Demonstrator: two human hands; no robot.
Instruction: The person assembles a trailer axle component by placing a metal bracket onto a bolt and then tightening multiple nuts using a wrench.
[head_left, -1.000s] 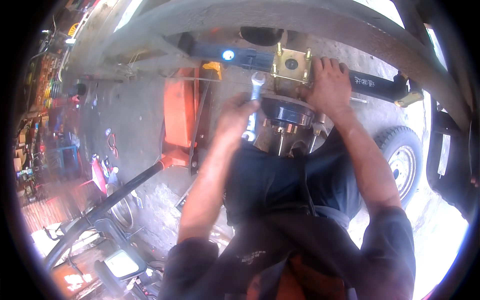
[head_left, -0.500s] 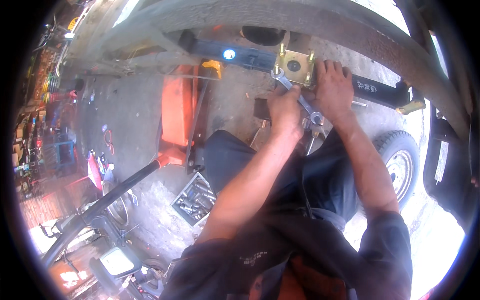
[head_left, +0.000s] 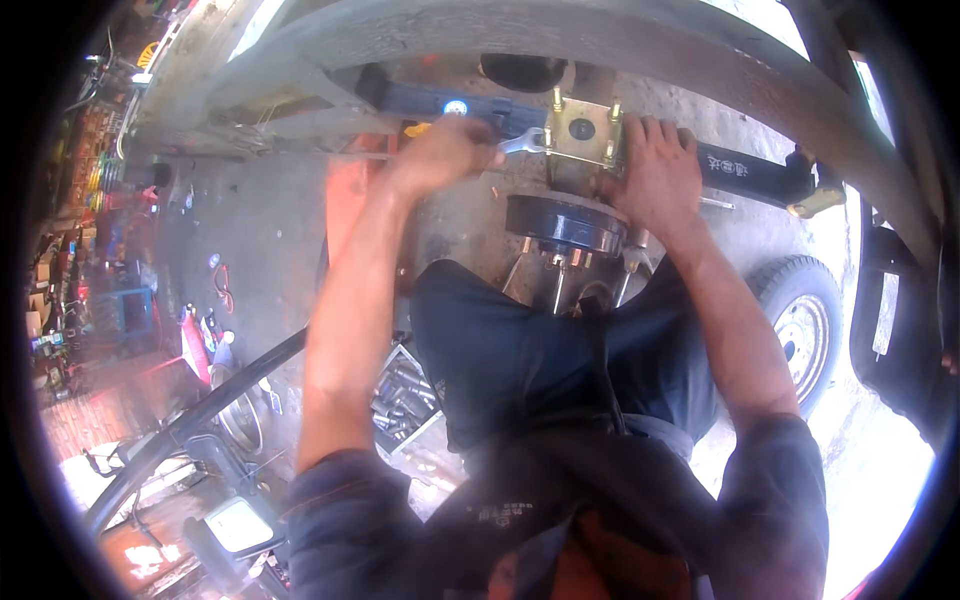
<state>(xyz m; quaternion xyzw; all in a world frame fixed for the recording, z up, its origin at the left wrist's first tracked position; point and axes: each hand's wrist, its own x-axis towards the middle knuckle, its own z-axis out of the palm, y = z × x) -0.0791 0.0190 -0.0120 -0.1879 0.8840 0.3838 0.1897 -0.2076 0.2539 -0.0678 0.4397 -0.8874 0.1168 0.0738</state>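
Observation:
My left hand (head_left: 445, 158) is closed around a silver wrench (head_left: 522, 143). The wrench's open jaw meets the lower left corner of a gold-coloured square plate (head_left: 594, 146), by a bolt there. Threaded bolts stand up at the plate's corners, and a round hole marks its middle. To the right of the plate, my right hand (head_left: 664, 180) wraps over a black leaf spring (head_left: 745, 168), fingers on top and thumb at the near side. Below the plate sits a round black hub drum (head_left: 566, 226) with studs on its underside.
A rusty frame rail (head_left: 600, 40) arches across the top. An orange jack (head_left: 346, 205) with a long dark handle (head_left: 240, 380) stands at left. A tray of sockets (head_left: 405, 400) lies beside my left leg. A wheel with tyre (head_left: 800, 320) rests at right.
My left hand has swung left and up, turning the wrench from slanting toward me to lying nearly sideways at the plate's corner. The hub drum has come into view. My right hand stays put.

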